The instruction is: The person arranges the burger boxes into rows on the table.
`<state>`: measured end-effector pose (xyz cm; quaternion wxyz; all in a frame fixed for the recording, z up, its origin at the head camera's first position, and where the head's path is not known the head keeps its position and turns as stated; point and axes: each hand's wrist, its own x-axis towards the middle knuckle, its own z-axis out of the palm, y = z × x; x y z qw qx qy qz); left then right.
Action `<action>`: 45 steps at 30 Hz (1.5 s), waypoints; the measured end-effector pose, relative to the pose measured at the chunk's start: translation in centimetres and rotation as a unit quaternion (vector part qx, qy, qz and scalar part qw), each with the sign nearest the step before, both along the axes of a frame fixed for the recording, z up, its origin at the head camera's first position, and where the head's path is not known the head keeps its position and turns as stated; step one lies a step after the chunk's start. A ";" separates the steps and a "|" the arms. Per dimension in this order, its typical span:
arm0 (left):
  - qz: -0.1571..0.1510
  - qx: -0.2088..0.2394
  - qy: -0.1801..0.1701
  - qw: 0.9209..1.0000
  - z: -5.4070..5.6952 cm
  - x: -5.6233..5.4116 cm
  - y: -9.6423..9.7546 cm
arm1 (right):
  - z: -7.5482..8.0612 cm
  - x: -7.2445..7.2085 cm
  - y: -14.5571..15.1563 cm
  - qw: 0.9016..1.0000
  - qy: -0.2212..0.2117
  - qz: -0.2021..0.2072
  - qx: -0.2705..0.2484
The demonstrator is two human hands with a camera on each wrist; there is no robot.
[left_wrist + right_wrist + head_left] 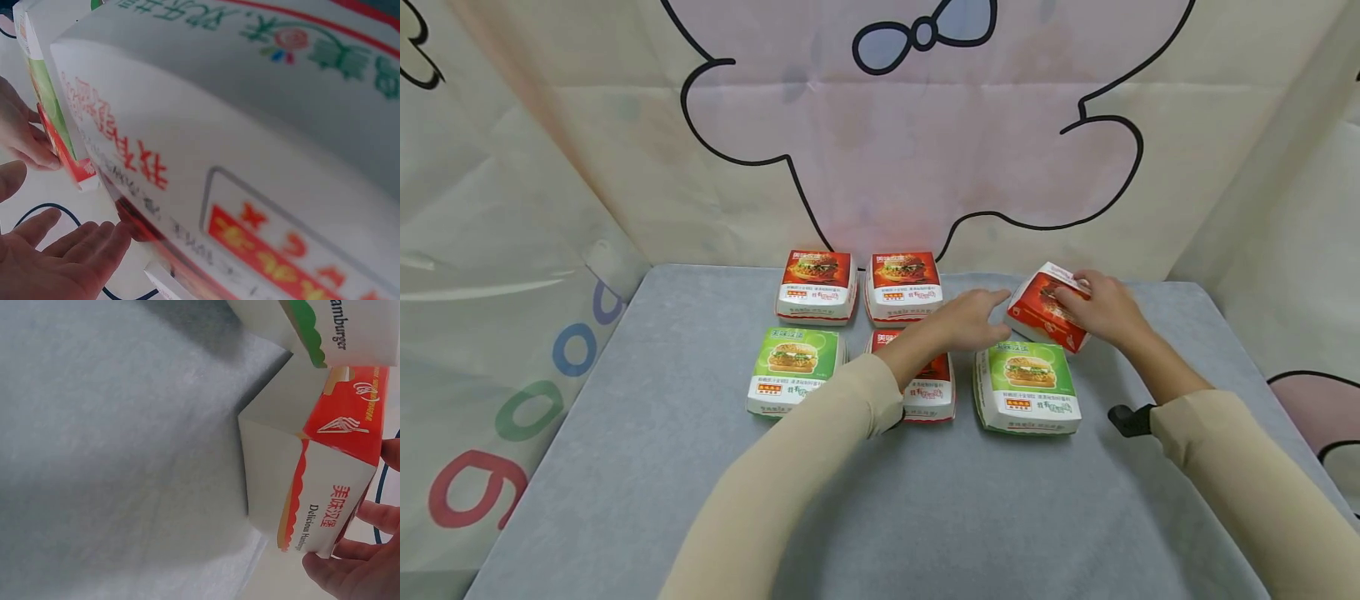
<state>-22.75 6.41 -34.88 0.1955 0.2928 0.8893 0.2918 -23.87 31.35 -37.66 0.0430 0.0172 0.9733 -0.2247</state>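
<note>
My right hand grips a red and white hamburger box by its upper edges. That box sits askew on the table, turned away from the others. In the right wrist view, the fingers curl over the far edge of this red box. My left hand hovers over the middle of the boxes with fingers stretched out, holding nothing. Beneath its wrist lies another red hamburger box, partly covered by the arm. Right of that stands a green and white hamburger box, just in front of the gripped one.
Two red hamburger boxes stand side by side in the back row. A second green box is at the front left. Grey cloth covers the table, and a printed curtain hangs directly behind it.
</note>
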 end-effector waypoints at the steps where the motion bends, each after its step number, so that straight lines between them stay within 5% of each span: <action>1: 0.001 0.000 -0.001 1.000 -0.1 -0.1 0.1 | 0.0 -0.1 -0.1 1.000 -0.001 0.001 0.000; 25: 0.014 -0.042 -0.040 0.998 -0.4 -0.1 0.4 | 0.6 -1.3 -2.3 0.995 0.012 0.097 -0.020; 45: 0.021 -0.111 -0.040 0.993 -0.8 -0.2 0.3 | 0.8 -1.3 -2.7 0.991 -0.001 0.130 -0.029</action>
